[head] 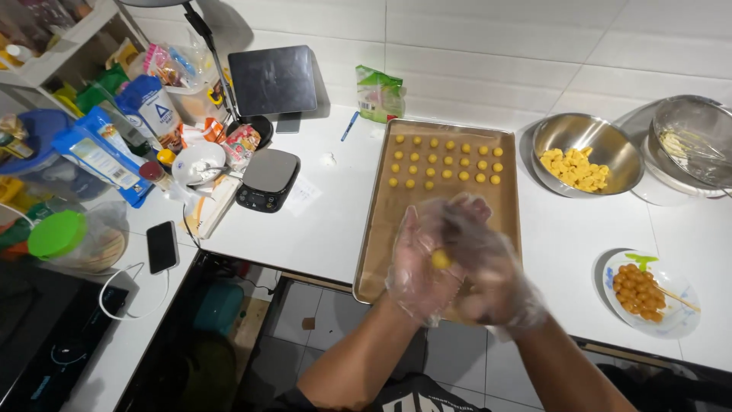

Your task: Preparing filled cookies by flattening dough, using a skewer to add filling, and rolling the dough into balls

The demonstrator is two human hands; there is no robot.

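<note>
Broad white counter (320,221), bare between scale and baking tray (381,229); tray's near corner overhanging the counter's edge above the floor. Rows of small yellow balls (446,162) filling its far end only. Left hand (418,267) and right hand (488,271), in clear gloves, pressed together around one yellow dough ball (441,260) over the tray's near end. Green packet (379,93) upright against the wall; blue-and-white bags (103,152) at far left.

Lying on the counter (328,229): baking tray (374,229) in the middle, scale (267,179) to its left, bowl (585,156) to its right, plate (671,320) nearer, right of the tray
</note>
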